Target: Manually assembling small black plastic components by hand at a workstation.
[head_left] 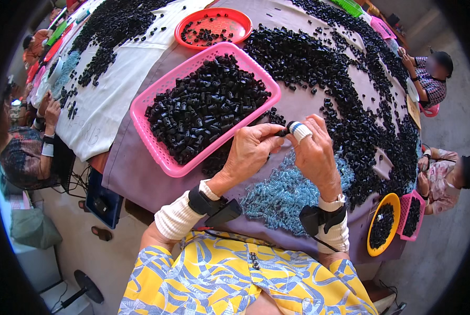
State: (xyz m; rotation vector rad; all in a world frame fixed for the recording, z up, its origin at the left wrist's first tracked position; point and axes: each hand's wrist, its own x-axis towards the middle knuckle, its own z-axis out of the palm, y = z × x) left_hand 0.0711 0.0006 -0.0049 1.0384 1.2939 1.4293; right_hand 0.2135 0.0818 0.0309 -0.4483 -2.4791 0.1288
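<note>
My left hand [250, 152] and my right hand [316, 152] meet just off the lower right side of the pink basket [146, 100]. Between their fingertips is a small black plastic piece [282, 132], pinched from both sides; its exact shape is partly hidden by the fingers. A white finger sleeve with a blue stripe [299, 131] covers one finger of my right hand. Below the hands lies a heap of small bluish, clear springs [277, 197]. The basket is heaped with short black plastic barrels [203, 105], which look like cord locks.
A red round tray [240, 18] with scattered black pieces sits behind the basket. Loose black pieces [298, 58] spread widely over the cloth-covered table [135, 152]. At the right edge are a yellow tray [374, 247] and a smaller pink basket [416, 228]. Other people sit around the table.
</note>
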